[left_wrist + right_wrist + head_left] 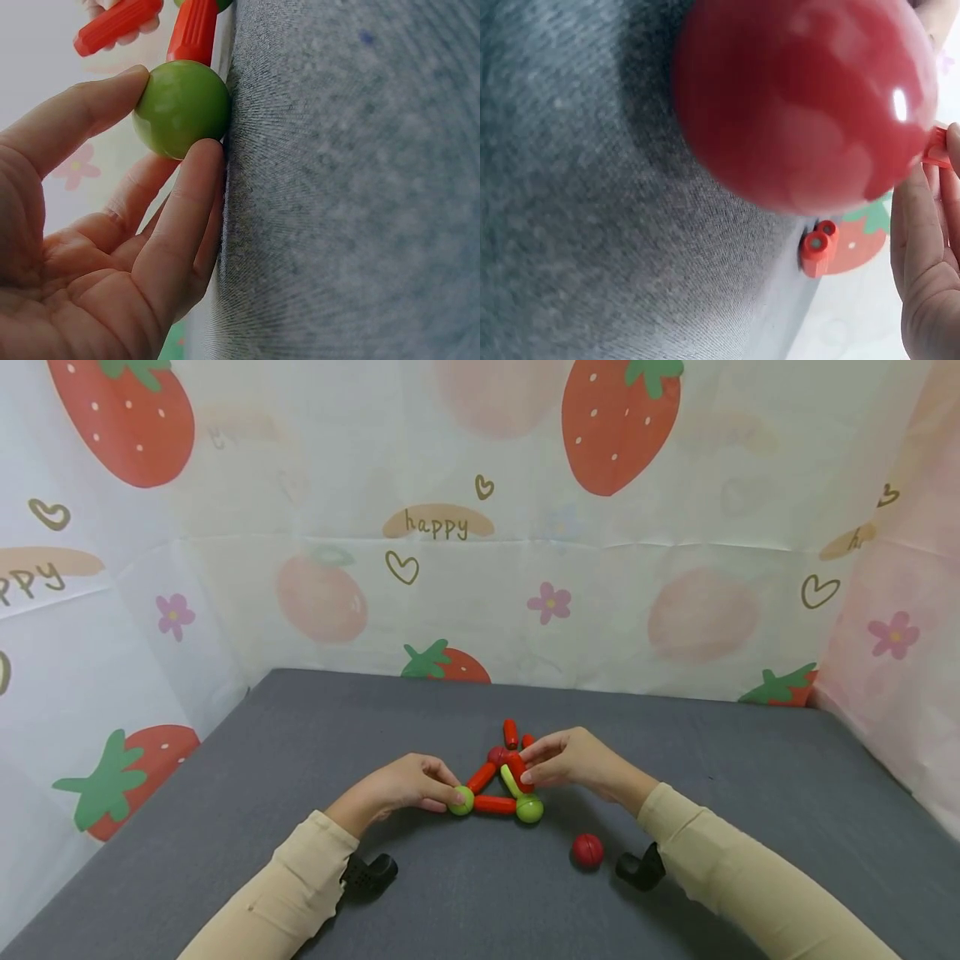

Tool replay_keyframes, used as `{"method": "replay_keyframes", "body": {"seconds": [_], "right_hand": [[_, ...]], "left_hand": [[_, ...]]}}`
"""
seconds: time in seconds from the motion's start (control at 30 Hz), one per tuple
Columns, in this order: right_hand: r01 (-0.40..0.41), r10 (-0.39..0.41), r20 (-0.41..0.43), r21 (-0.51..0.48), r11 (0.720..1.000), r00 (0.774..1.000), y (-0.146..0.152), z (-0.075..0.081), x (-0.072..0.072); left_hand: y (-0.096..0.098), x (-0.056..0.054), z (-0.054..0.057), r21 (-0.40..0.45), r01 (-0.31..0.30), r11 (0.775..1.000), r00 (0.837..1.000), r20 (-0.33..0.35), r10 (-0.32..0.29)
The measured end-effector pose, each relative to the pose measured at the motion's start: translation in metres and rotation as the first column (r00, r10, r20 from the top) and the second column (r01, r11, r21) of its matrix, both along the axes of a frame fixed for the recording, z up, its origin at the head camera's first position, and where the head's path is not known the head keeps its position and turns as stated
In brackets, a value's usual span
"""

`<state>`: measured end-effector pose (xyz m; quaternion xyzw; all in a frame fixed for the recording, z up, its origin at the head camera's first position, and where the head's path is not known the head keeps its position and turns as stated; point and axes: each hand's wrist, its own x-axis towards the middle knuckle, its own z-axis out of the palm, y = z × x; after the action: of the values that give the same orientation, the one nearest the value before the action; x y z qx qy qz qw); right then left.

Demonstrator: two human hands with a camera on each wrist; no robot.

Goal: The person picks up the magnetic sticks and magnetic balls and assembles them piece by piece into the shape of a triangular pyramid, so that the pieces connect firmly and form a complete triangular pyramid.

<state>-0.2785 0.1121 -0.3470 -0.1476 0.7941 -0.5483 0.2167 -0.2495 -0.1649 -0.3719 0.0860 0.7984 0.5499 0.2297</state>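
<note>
My left hand (411,787) pinches a green ball (182,109) between thumb and fingers, low over the grey cloth. From that ball, one red rod (495,806) runs to a second green ball (529,809), and another red rod (482,777) runs to a dark red ball (497,755). A yellow-green rod (509,782) lies along the third side of this triangle. Just above that side, my right hand (576,766) holds a separate red rod (116,27), tilted. Fingers partly cover that rod in the right wrist view.
A loose red ball (587,852) sits on the grey cloth (465,902) near the right forearm, large in the right wrist view. Two red rods (815,253) lie behind the triangle. Black wrist devices (641,868) hang under both forearms. A strawberry-print curtain (525,560) encloses the table.
</note>
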Motion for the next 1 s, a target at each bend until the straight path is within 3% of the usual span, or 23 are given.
{"method": "replay_keyframes", "body": {"seconds": [0.73, 1.0], "right_hand": [[-0.003, 0.004, -0.013, 0.067, 0.998, 1.000, -0.0061, -0.0022, 0.0038], [-0.044, 0.046, -0.031, 0.080, 0.996, 0.998, -0.0018, -0.0008, 0.0034]], "left_hand": [[-0.0013, -0.0008, -0.0015, 0.009, 0.015, 1.000, 1.000, -0.005, -0.015], [-0.0012, 0.0003, 0.0006, -0.002, 0.015, 1.000, 1.000, -0.013, -0.015]]}}
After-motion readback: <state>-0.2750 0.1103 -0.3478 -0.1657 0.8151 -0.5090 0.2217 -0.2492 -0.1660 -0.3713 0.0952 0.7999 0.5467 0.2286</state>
